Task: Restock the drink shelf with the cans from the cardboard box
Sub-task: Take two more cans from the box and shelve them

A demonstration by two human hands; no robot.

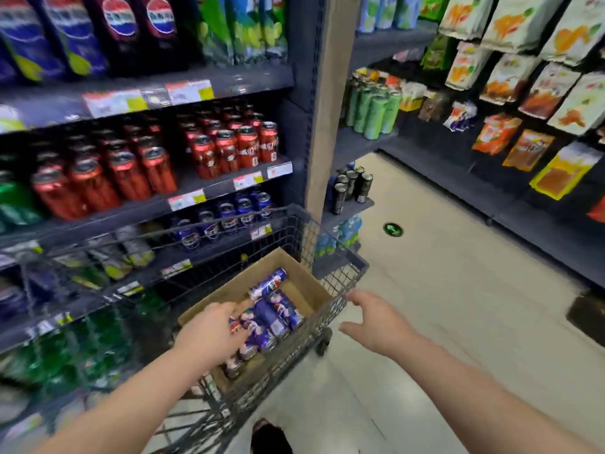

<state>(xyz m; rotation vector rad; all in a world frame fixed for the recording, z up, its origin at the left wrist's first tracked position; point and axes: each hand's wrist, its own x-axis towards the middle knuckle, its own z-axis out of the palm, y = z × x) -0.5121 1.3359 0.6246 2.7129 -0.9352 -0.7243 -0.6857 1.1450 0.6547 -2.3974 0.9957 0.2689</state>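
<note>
Head view. Left hand (212,332) reaches down into the box (294,273), palm down, fingers spread over the cans (271,316); it touches them, but I cannot tell whether it grips one: fingertips hidden behind the hand. Cans lie on their sides, blue, clustered just right of and under this hand; one more lies apart, up and right of it near the box's far wall. Box sits in a wire cart (340,283).

Right hand (373,319) is released, fingers spread, holding nothing, just right of the cart's rim, over the floor (442,257).

Drink shelf (196,198) stands beyond and left of the left hand: red cans (229,152) on one tier, blue cans (229,214) on the tier below. Snack bags (530,93) hang far beyond the right hand. Frame blurred at left.
</note>
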